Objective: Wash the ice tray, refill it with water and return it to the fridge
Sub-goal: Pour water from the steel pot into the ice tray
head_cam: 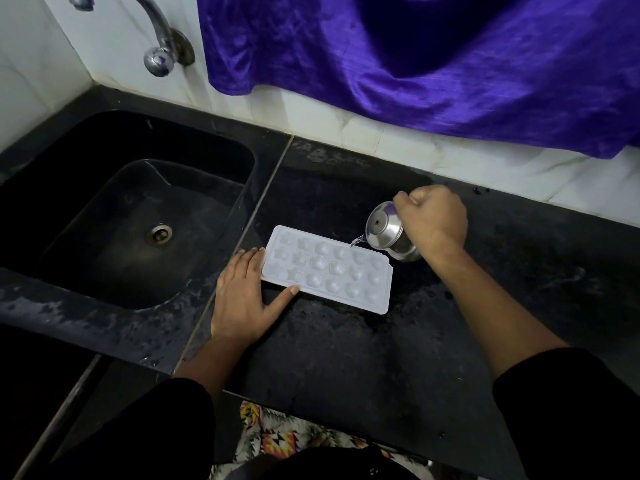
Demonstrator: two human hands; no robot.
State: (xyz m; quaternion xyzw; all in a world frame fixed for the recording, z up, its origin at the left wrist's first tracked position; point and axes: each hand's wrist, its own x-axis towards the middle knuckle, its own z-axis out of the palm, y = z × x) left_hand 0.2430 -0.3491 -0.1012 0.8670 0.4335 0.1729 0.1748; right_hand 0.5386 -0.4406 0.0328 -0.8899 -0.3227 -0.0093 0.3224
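Note:
A white ice tray with several shaped cells lies flat on the black counter, just right of the sink. My left hand lies flat with straight fingers against the tray's left end and front edge. My right hand grips a small steel pot tilted toward the tray. A thin stream of water runs from the pot's lip into the cells at the tray's far right side.
A black sink with a metal drain lies to the left, under a chrome tap on the white tiled wall. A purple cloth hangs over the wall behind the counter. The counter looks wet in patches.

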